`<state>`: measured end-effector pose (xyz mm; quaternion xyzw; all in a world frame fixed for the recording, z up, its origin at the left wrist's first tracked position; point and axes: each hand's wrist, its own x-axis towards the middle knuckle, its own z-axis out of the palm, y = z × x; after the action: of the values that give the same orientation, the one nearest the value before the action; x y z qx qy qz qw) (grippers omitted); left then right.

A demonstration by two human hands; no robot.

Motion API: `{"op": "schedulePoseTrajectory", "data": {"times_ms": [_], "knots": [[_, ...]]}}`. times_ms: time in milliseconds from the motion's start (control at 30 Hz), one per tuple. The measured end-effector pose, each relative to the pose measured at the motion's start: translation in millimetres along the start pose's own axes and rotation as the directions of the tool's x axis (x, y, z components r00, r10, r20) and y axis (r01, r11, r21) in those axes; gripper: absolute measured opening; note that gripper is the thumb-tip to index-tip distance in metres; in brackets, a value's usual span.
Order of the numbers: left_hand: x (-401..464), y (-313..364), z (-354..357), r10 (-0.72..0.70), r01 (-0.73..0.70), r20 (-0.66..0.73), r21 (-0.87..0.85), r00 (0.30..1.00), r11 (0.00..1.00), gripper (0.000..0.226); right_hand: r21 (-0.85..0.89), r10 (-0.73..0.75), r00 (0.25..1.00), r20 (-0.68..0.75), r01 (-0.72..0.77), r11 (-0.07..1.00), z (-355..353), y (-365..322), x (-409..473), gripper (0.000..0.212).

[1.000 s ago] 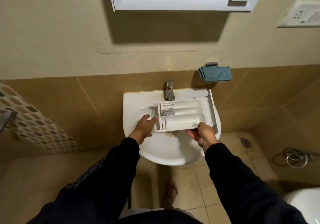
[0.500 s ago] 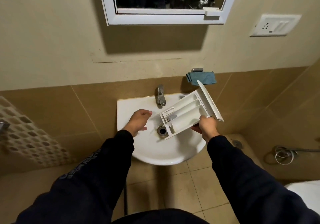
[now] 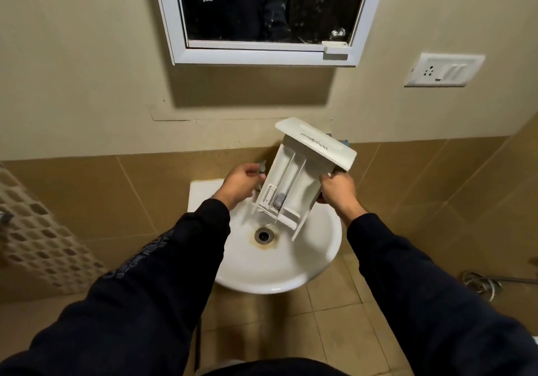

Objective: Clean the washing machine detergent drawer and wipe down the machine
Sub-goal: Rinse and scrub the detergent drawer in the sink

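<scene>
The white detergent drawer [image 3: 294, 180] is tilted steeply over the white sink [image 3: 305, 262], front panel up and open compartments facing me. My right hand [image 3: 337, 191] grips its right edge just below the front panel. My left hand [image 3: 240, 182] reaches to the metal tap [image 3: 262, 167] at the back of the sink, fingers curled around its handle. The tap is mostly hidden behind my hand and the drawer. No water stream is visible. The washing machine is out of view.
A stained drain [image 3: 263, 235] sits in the sink bowl. A white-framed mirror [image 3: 262, 15] hangs above. A socket plate [image 3: 444, 69] is on the right wall. A coiled hose [image 3: 480, 284] lies low right. A blue cloth [image 3: 346, 142] peeks out behind the drawer.
The drawer has swung from lying flat across the sink to steeply tilted, front panel raised. My left hand let go of it and moved up to the tap. The camera tilted upward.
</scene>
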<state>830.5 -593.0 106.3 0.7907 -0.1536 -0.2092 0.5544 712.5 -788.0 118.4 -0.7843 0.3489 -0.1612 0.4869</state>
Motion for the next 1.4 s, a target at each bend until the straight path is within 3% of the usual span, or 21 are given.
{"op": "schedulePoseTrajectory", "data": {"times_ms": [100, 200, 333, 400, 700, 833, 900, 967, 1033, 1167, 1400], "knots": [[-1, 18, 2, 0.082, -0.082, 0.007, 0.054, 0.997, 0.995, 0.054, -0.241, -0.19, 0.982, 0.02, 0.189, 0.952, -15, -26, 4, 0.026], [-6, 39, 6, 0.183, -0.181, -0.011, 0.087, 0.983, 0.98, 0.039, -0.402, -0.339, 0.939, 0.055, 0.332, 0.853, -30, -61, 6, 0.025], [-14, 61, 3, 0.181, -0.176, -0.06, 0.079, 0.982, 0.981, 0.021, -0.495, -0.504, 0.86, 0.082, 0.474, 0.728, -50, -111, 5, 0.025], [-19, 75, 0, 0.198, -0.195, -0.086, 0.042, 0.976, 0.98, 0.024, -0.513, -0.565, 0.82, 0.095, 0.526, 0.678, -59, -133, 2, 0.022], [-32, 136, -29, 0.394, -0.385, -0.197, 0.081, 0.898, 0.919, 0.05, -0.475, -0.705, 0.709, 0.029, 0.63, 0.614, -99, -199, -14, 0.024], [-40, 156, -34, 0.409, -0.402, -0.211, 0.077, 0.888, 0.913, 0.048, -0.492, -0.758, 0.652, 0.024, 0.668, 0.559, -112, -219, -22, 0.024], [-42, 163, -36, 0.398, -0.384, -0.209, 0.105, 0.893, 0.917, 0.035, -0.511, -0.779, 0.627, 0.018, 0.675, 0.531, -117, -227, -25, 0.025], [-45, 171, -39, 0.393, -0.373, -0.209, 0.131, 0.895, 0.919, 0.017, -0.522, -0.787, 0.617, 0.01, 0.674, 0.522, -122, -233, -28, 0.025], [-49, 179, -40, 0.409, -0.395, -0.214, 0.109, 0.887, 0.912, 0.014, -0.519, -0.785, 0.619, 0.004, 0.673, 0.528, -126, -238, -30, 0.024], [-57, 190, -39, 0.439, -0.44, -0.223, 0.049, 0.87, 0.897, 0.044, -0.503, -0.788, 0.616, 0.001, 0.681, 0.532, -130, -244, -34, 0.024], [-63, 197, -41, 0.487, -0.503, -0.229, -0.012, 0.843, 0.864, 0.036, -0.521, -0.802, 0.597, 0.006, 0.686, 0.507, -132, -252, -37, 0.025]]}}
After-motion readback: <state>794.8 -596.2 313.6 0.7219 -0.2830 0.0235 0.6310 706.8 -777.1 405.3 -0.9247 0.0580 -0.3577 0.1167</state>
